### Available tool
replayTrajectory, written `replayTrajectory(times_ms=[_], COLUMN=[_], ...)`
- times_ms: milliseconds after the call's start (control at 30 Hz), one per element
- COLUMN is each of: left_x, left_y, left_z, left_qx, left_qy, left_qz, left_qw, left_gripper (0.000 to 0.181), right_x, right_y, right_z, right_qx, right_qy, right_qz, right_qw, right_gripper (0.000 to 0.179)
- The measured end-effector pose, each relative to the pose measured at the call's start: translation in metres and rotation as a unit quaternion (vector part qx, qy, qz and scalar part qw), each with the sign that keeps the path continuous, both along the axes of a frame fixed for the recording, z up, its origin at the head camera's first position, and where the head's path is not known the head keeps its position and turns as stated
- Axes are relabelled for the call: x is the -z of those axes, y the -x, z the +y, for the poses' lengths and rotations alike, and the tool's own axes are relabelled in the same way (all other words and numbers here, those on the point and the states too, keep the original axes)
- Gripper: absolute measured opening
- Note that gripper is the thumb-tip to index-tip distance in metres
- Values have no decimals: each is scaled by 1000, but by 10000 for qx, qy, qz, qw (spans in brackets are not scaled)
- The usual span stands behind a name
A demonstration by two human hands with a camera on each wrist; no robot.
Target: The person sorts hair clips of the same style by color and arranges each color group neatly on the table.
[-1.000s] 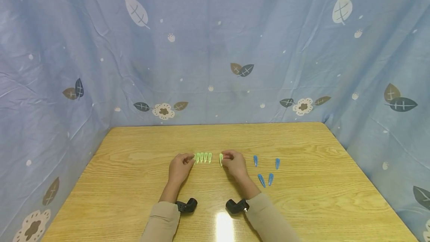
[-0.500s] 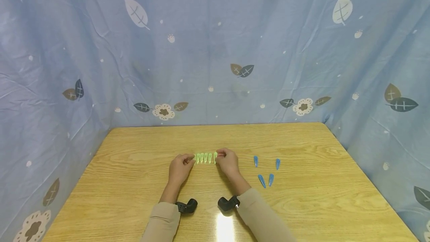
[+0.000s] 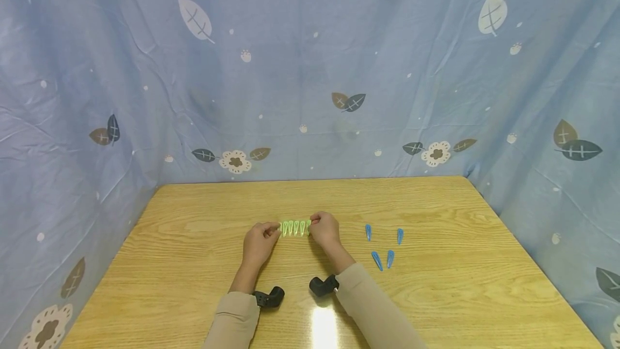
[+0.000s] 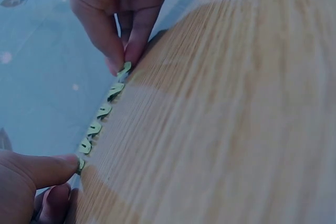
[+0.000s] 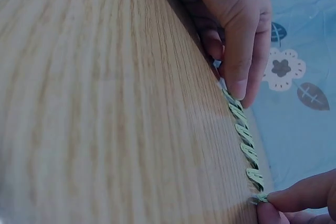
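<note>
Several light green snap hair clips [image 3: 296, 228] lie side by side in a row near the table's middle. At the row's left end, my left hand [image 3: 259, 242] pinches the outermost green clip [image 4: 80, 166] between thumb and finger. My right hand [image 3: 325, 230] grips the green clip [image 5: 260, 198] at the right end, its tips close to the neighbouring clip. Both end clips are partly hidden by fingers. In the left wrist view the right hand [image 4: 126, 9] comes down from the top; the left hand [image 5: 239, 24] does so in the right wrist view.
Several blue hair clips [image 3: 390, 259] are scattered to the right of my right hand on the wooden table [image 3: 460, 284]. A blue patterned curtain [image 3: 300, 69] hangs behind and at both sides. Black wrist cameras [image 3: 269, 297] sit on both forearms.
My right hand has moved left with its green clip, narrowing the space to the row. The left hand stays at the row's left end, and the blue clips lie unmoved.
</note>
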State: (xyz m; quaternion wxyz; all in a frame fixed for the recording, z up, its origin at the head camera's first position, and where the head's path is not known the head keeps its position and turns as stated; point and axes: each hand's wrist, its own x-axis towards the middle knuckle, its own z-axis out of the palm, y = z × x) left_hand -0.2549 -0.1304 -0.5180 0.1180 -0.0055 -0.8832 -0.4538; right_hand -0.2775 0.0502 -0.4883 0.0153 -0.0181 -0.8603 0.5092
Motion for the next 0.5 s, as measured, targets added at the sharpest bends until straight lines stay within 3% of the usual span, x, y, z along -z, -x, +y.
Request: replayTrajectory(times_ms=[500], left_x=[0], left_y=[0], left_z=[1], left_qx=[-71], left_qy=[12], left_qz=[-92], left_qw=[9999], left_gripper=[19], right_x=[-2], right_y=[4], right_z=[-2], right_qx=[-51], right_qy=[-366], right_qz=[-103], right_qw=[9993], right_gripper=[19])
